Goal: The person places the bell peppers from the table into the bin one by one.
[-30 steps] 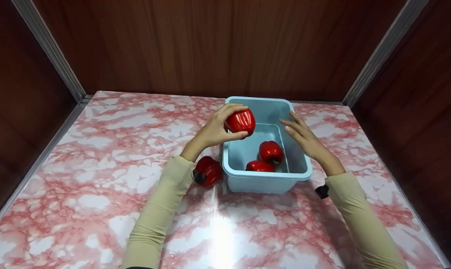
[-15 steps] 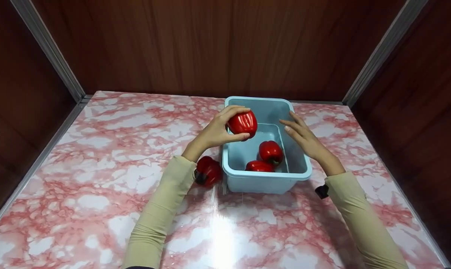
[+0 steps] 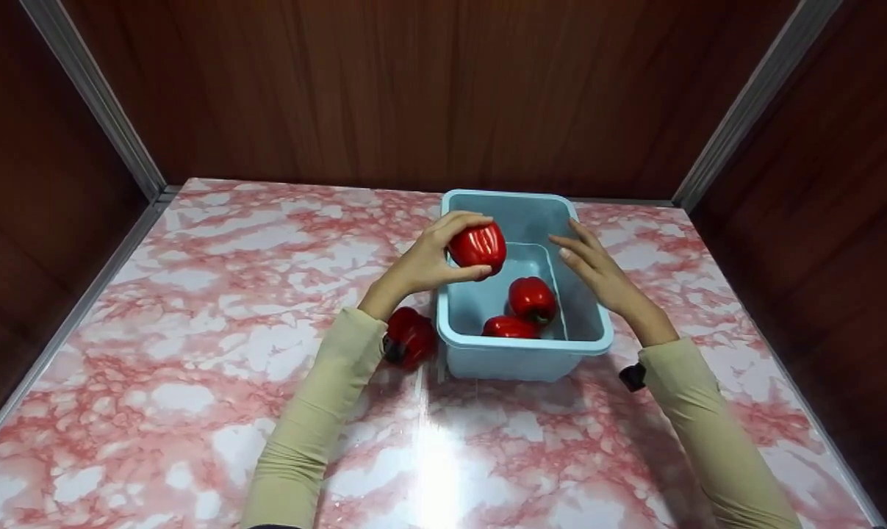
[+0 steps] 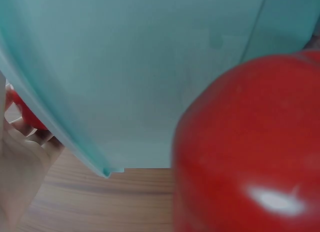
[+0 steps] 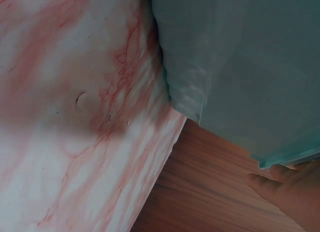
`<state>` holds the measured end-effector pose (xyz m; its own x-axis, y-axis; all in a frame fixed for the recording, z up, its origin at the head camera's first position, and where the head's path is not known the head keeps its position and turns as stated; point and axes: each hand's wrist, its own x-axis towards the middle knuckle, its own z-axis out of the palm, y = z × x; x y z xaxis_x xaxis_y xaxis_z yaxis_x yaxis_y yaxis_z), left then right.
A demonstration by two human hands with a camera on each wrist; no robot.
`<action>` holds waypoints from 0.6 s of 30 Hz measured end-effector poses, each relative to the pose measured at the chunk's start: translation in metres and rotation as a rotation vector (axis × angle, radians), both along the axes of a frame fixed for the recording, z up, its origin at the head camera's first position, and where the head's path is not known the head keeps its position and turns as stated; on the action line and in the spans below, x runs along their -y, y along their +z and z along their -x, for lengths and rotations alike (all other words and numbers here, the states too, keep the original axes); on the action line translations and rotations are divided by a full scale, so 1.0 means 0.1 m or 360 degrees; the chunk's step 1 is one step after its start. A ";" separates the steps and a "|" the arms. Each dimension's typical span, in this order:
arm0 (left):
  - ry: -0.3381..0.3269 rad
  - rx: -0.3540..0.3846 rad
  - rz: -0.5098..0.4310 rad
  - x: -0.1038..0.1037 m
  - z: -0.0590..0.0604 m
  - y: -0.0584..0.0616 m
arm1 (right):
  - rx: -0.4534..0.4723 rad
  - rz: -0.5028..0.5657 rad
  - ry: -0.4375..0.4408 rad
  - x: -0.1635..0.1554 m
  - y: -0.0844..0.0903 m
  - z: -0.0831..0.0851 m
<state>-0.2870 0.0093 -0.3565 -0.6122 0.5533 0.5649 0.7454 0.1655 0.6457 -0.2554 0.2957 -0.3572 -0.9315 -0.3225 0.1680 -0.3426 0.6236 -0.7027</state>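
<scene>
A light blue plastic bin (image 3: 524, 358) stands on the pink marble table and holds two red bell peppers (image 3: 533, 299) (image 3: 509, 327). My left hand (image 3: 428, 257) grips a third red pepper (image 3: 478, 246) over the bin's left rim; that pepper (image 4: 250, 152) fills the left wrist view in front of the bin wall (image 4: 125, 67). My right hand (image 3: 597, 268) rests with straight fingers on the bin's right rim, and a fingertip (image 5: 285, 192) shows beside the bin (image 5: 240, 57). A fourth red pepper (image 3: 408, 336) lies on the table against the bin's left side, partly behind my left sleeve.
Dark wood panels wall the table at the back and both sides, with metal strips (image 3: 94, 95) in the corners. Marble tabletop (image 3: 193, 308) spreads to the left and front of the bin.
My left hand has carried the pepper slightly right and down, further over the bin. My right hand has stayed on the rim.
</scene>
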 end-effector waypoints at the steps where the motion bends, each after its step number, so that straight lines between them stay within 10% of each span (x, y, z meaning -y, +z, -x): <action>1: 0.0000 -0.0005 0.0000 0.00 0.00 0.00 | 0.0002 -0.0001 0.0001 0.00 0.00 0.00; 18: -0.0019 -0.0024 0.0027 -0.05 0.15 -0.18 | -0.0050 0.0007 0.0003 -0.20 -0.29 0.25</action>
